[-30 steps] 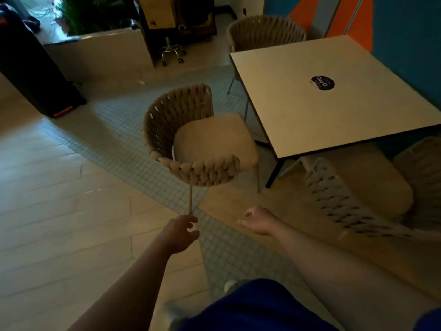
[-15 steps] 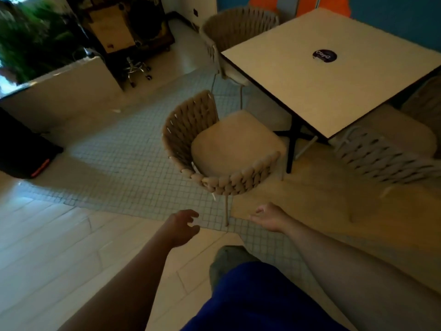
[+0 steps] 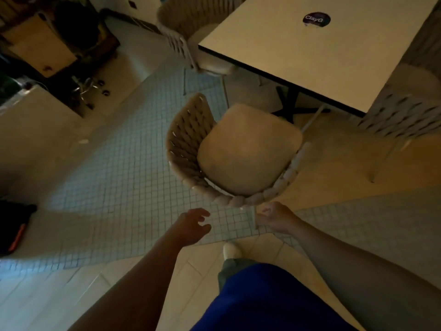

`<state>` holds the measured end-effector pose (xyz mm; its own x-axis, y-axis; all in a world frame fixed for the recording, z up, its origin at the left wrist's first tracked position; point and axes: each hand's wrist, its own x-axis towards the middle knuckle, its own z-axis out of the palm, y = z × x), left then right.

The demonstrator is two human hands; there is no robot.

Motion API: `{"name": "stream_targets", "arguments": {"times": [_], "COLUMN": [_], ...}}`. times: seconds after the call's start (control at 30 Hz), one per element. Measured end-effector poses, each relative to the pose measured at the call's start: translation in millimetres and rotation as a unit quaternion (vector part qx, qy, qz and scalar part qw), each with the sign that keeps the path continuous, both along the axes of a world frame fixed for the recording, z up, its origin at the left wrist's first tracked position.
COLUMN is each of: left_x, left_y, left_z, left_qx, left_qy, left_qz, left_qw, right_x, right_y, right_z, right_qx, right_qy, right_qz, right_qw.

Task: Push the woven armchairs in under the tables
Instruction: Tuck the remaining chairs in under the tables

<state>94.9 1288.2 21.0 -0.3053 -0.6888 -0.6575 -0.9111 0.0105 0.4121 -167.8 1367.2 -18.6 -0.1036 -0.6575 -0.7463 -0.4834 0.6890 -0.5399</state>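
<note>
**Hands at the chair back, nothing gripped**

Head view: left hand (image 3: 193, 225) has its fingers loosely spread and is empty, just short of the back rim of the nearest woven armchair (image 3: 188, 139). Right hand (image 3: 274, 218) is loosely curled and also empty, just under the same rim beside the chair's thin rear leg. I see no grip.

Vs 0.5 s ago:
- both hands are nearer the rim, and the gap to the chair has mostly closed
- camera is closer and pitched further down, so the chair fills more of the frame
- a light shoe (image 3: 231, 250) now shows ahead of the blue trouser leg (image 3: 262, 299)

Chair position: out on the floor, seat front pointing at the table (image 3: 298, 48), near its corner and not under the top.

Materials and shapes:
- armchair: curved wraparound back of thick beige rope weave, rounded tan seat cushion (image 3: 248, 149), slim pale metal legs
- table: square, flat cream top with a dark edge band, black cross-foot pedestal, round dark sticker (image 3: 316, 19)
- two more woven chairs, far armchair (image 3: 181, 17) and right armchair (image 3: 401, 115), both at the table
- floor: small square mosaic tiles (image 3: 119, 163) under the chair, long plank-like tiles by the feet
</note>
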Motion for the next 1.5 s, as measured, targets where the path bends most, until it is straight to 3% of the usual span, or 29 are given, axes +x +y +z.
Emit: {"name": "stream_targets", "arguments": {"times": [0.23, 0.4, 0.63, 0.77, 0.93, 1.03, 1.13, 1.27, 1.5], "left_x": [46, 29, 18, 35, 57, 66, 63, 46, 26], "left_y": [-106, -163, -229, -257, -277, -282, -290, -297, -303], "left_z": [5, -4, -49, -59, -76, -90, -108, -129, -159], "left_qx": [0.010, 0.024, 0.106, 0.148, 0.237, 0.289, 0.298, 0.306, 0.207], "left_qy": [-0.039, -0.016, -0.005, -0.003, -0.051, -0.048, 0.023, 0.126, 0.191], "left_qz": [-0.065, -0.187, -0.325, -0.312, -0.169, 0.033, 0.210, 0.360, 0.500], "left_qw": [0.997, 0.982, 0.940, 0.938, 0.955, 0.956, 0.931, 0.872, 0.819], "right_x": [56, 81, 144, 187, 222, 226, 216, 185, 141], "right_y": [-60, -83, -104, -118, -134, -137, -135, -140, -151], "right_z": [-1, -5, -23, -30, -32, -33, -47, -74, -105], "right_qx": [0.006, 0.000, 0.020, 0.063, 0.067, 0.063, 0.043, -0.006, -0.009], "right_qy": [-0.029, -0.002, 0.010, -0.006, -0.055, -0.085, -0.132, -0.134, -0.079], "right_qz": [-0.072, -0.166, -0.343, -0.404, -0.533, -0.652, -0.752, -0.830, -0.880], "right_qw": [0.997, 0.986, 0.939, 0.912, 0.842, 0.751, 0.644, 0.541, 0.469]}}
